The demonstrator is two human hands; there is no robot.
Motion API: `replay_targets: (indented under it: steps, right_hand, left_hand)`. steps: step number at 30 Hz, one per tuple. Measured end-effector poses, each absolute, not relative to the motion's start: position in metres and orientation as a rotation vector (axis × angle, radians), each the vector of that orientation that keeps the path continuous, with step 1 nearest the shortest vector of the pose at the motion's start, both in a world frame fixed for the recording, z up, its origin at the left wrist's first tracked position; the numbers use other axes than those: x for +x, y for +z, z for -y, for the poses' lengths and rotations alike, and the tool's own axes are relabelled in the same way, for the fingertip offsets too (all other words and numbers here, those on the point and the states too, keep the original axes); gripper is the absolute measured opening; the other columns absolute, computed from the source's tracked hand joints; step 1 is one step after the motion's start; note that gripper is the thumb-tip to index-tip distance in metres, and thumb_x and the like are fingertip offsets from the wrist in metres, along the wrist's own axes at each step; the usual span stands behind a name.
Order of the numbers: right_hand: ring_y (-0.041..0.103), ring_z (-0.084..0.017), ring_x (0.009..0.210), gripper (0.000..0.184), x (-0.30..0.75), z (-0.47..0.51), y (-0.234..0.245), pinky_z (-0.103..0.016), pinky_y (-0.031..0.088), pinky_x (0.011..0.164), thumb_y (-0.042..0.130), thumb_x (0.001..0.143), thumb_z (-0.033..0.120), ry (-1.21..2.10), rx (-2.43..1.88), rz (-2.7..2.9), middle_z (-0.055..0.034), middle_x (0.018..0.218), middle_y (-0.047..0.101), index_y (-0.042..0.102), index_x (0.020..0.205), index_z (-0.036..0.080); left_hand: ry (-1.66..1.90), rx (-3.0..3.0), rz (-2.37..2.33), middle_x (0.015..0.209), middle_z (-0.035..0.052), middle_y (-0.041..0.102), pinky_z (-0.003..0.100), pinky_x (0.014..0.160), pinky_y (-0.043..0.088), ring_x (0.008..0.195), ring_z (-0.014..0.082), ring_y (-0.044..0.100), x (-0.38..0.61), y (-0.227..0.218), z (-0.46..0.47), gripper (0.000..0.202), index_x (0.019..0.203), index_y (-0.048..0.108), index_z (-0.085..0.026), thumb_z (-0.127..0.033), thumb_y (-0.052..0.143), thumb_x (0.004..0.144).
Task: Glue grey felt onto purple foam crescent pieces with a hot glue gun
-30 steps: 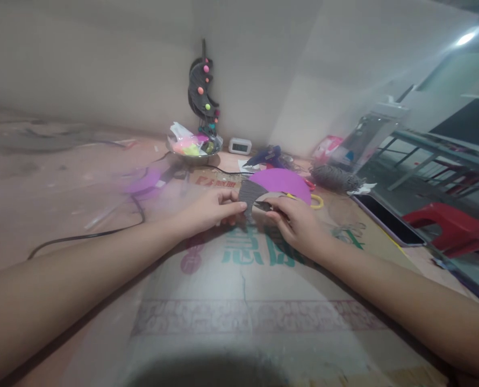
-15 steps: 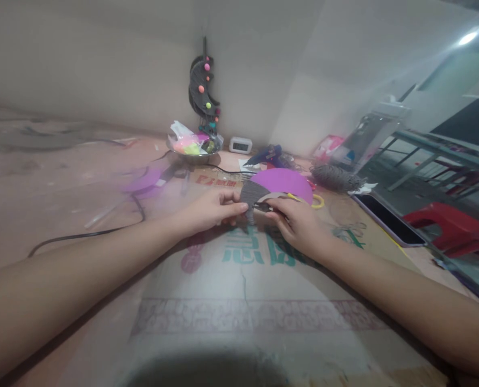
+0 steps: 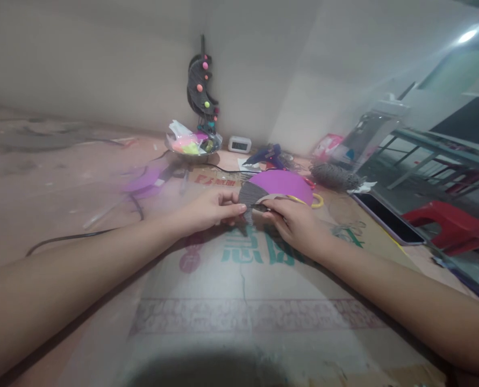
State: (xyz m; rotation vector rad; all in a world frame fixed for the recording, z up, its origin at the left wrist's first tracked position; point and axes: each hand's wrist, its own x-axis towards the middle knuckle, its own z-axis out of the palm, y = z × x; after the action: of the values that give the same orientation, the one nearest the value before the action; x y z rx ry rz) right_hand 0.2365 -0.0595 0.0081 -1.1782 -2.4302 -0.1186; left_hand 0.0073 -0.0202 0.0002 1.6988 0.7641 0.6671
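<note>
My left hand (image 3: 209, 209) pinches the lower left end of a grey yarn-wrapped crescent (image 3: 248, 194) that lies on a flattened cardboard sheet (image 3: 243, 269). My right hand (image 3: 293, 220) is closed on the crescent's bare inner part, thumb and forefinger pressed near the yarn's edge. Both hands meet at the same spot. A purple disc (image 3: 281, 184) lies just behind the crescent.
A metal bowl (image 3: 193, 146) of coloured bits, a small white clock (image 3: 239, 144) and a glue gun (image 3: 265, 156) stand by the wall. A finished grey crescent with pompoms (image 3: 201, 86) hangs there. A yarn ball (image 3: 334, 176), a phone (image 3: 386, 217), a black cable (image 3: 81, 235) and a red stool (image 3: 451, 226) are around.
My right hand has slid a little to the left along the crescent, closer to my left hand. The left hand has held its grip.
</note>
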Motion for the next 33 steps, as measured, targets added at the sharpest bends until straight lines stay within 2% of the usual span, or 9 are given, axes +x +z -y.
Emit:
replay_targets:
  steps: [5, 14, 18, 22, 24, 26, 28, 30, 33]
  right_hand:
    - [0.063, -0.020, 0.077, 0.024, 0.237, 0.059, 0.007, -0.032, 0.045, 0.069, 0.042, 0.096, 0.028, -0.101, -1.182, 2.396, -0.0086, 0.088, 0.071, 0.064, 0.099, 0.017]
    - [0.064, -0.020, 0.080, 0.027, 0.240, 0.071, 0.009, -0.034, 0.050, 0.070, 0.049, 0.092, 0.030, -0.115, -0.877, 2.398, -0.0104, 0.095, 0.070, 0.058, 0.114, 0.016]
    - [0.065, -0.018, 0.081, 0.049, 0.243, 0.069, 0.006, -0.032, 0.051, 0.071, 0.053, 0.087, 0.023, -0.068, -0.935, 2.376, -0.0093, 0.108, 0.069, 0.047, 0.136, 0.021]
    - [0.065, -0.018, 0.080, 0.066, 0.243, 0.065, 0.001, -0.031, 0.051, 0.072, 0.053, 0.086, 0.019, -0.094, -0.927, 2.492, -0.0056, 0.099, 0.071, 0.032, 0.148, 0.023]
    - [0.065, -0.016, 0.077, 0.060, 0.242, 0.064, 0.001, -0.029, 0.051, 0.070, 0.051, 0.085, 0.015, -0.099, -0.896, 2.511, -0.0063, 0.098, 0.072, 0.039, 0.144, 0.020]
    - [0.064, -0.015, 0.073, 0.046, 0.240, 0.065, 0.003, -0.027, 0.050, 0.067, 0.050, 0.082, 0.010, -0.093, -0.834, 2.500, -0.0060, 0.094, 0.072, 0.055, 0.127, 0.018]
    - [0.063, -0.015, 0.069, 0.033, 0.240, 0.066, 0.004, -0.026, 0.049, 0.065, 0.050, 0.079, 0.008, -0.081, -0.800, 2.466, -0.0040, 0.084, 0.072, 0.063, 0.108, 0.019]
    - [0.063, -0.015, 0.069, 0.035, 0.240, 0.066, 0.004, -0.026, 0.049, 0.065, 0.050, 0.078, 0.009, -0.076, -0.808, 2.441, -0.0042, 0.084, 0.072, 0.062, 0.109, 0.019]
    - [0.064, -0.015, 0.075, 0.043, 0.240, 0.066, 0.004, -0.028, 0.049, 0.068, 0.048, 0.079, 0.008, -0.085, -0.806, 2.463, -0.0078, 0.099, 0.072, 0.058, 0.119, 0.018]
  left_hand:
    - [0.671, 1.707, -0.801, 0.059, -0.0018, 0.058, 0.019, 0.045, 0.033, 0.051, 0.0088, 0.051, 0.009, 0.005, 0.023, 0.026, 0.073, 0.054, -0.017, -0.040, 0.061, 0.083]
    - [0.764, 1.633, -0.918, 0.061, -0.0013, 0.060, 0.019, 0.048, 0.036, 0.054, 0.0094, 0.055, 0.011, 0.002, 0.023, 0.022, 0.084, 0.055, -0.017, -0.039, 0.055, 0.086]
    - [0.749, 1.713, -0.884, 0.060, -0.0020, 0.057, 0.018, 0.046, 0.036, 0.053, 0.0095, 0.053, 0.012, 0.000, 0.025, 0.023, 0.080, 0.054, -0.017, -0.039, 0.058, 0.085]
    - [0.745, 1.728, -0.872, 0.060, -0.0019, 0.057, 0.019, 0.047, 0.037, 0.053, 0.0095, 0.053, 0.012, 0.000, 0.025, 0.023, 0.079, 0.055, -0.017, -0.039, 0.059, 0.085]
    - [0.742, 1.729, -0.850, 0.060, -0.0024, 0.057, 0.019, 0.047, 0.037, 0.052, 0.0089, 0.053, 0.012, 0.000, 0.025, 0.022, 0.079, 0.056, -0.017, -0.038, 0.059, 0.084]
    - [0.740, 1.719, -0.833, 0.061, -0.0026, 0.057, 0.018, 0.047, 0.037, 0.052, 0.0085, 0.052, 0.012, 0.000, 0.025, 0.021, 0.080, 0.056, -0.017, -0.037, 0.059, 0.085]
    - [0.739, 1.706, -0.836, 0.062, -0.0023, 0.057, 0.018, 0.046, 0.036, 0.052, 0.0084, 0.052, 0.012, 0.000, 0.025, 0.021, 0.080, 0.056, -0.016, -0.037, 0.059, 0.085]
    - [0.734, 1.697, -0.846, 0.062, -0.0020, 0.058, 0.018, 0.046, 0.036, 0.053, 0.0085, 0.052, 0.012, 0.000, 0.025, 0.021, 0.081, 0.056, -0.016, -0.036, 0.058, 0.085]
    - [0.725, 1.698, -0.852, 0.062, -0.0020, 0.058, 0.018, 0.046, 0.036, 0.053, 0.0084, 0.053, 0.012, 0.001, 0.025, 0.020, 0.082, 0.057, -0.016, -0.035, 0.058, 0.086]
